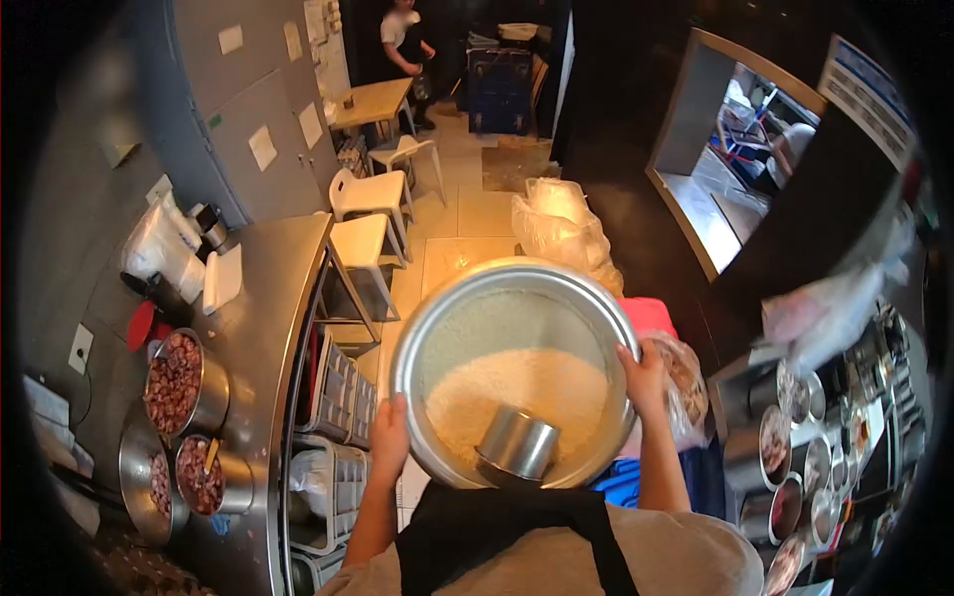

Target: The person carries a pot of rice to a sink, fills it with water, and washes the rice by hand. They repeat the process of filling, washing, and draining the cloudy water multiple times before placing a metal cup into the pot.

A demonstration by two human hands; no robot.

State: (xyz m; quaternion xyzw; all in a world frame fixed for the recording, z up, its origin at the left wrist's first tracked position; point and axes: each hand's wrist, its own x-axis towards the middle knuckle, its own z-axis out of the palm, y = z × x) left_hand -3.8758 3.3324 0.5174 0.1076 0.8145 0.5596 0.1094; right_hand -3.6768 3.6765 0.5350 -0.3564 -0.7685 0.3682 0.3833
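A large round metal basin (405, 348) is held up in front of my body, with pale flour-like powder (517, 382) covering its bottom. Inside it, on the near side, a cylindrical metal cup (522, 444) lies tilted in the powder. My left hand (390, 437) grips the basin's left rim, thumb on top and the other fingers hidden below. At the right rim, my right hand (644, 377) is wrapped over the edge in the same way.
Left, a steel counter (268, 268) carries metal pots of cut meat (177, 382). White stools (368, 238) line the aisle; a person (402, 45) stands at the far end. Plastic-wrapped bags (566, 228) sit beyond the basin. On the right are more metal containers (773, 442).
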